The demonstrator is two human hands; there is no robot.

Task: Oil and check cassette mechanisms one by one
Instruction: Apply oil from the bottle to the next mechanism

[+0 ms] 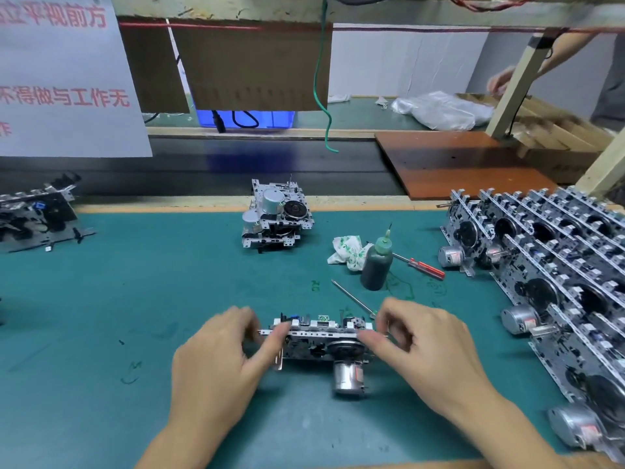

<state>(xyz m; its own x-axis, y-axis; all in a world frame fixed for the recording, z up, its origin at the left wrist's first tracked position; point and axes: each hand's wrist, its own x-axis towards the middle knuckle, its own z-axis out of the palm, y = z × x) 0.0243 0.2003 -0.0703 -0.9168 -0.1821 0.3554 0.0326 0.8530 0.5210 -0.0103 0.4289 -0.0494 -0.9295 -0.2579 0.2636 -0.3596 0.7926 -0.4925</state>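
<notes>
**me:** Both hands are on the cassette mechanism [321, 340] right now, near the front edge of the green mat [135, 282]. My left hand [220, 353] pinches the left end of its frame and my right hand [416, 336] has fingers curled round the right end.

**reply:** How does it handle? Looks fiddly.

**me:** I'd guess stiff and a bit heavy on the motor side: stamped metal frame, a silver motor can [348, 377] sticking out toward me, a dark flywheel above it. Small plastic bits and levers along the top look easy to bend, so I'd say grab the frame ends only, like I'm doing. Could get slippery once oiled.

**reply:** Oil close by?

**me:** Yep, the oil bottle [377, 262] stands just behind, with a thin probe [351, 297] lying between it and the mechanism. Waiting mechanisms [548, 252] are stacked in rows on my right, and a small stack [275, 214] sits farther back.
</notes>
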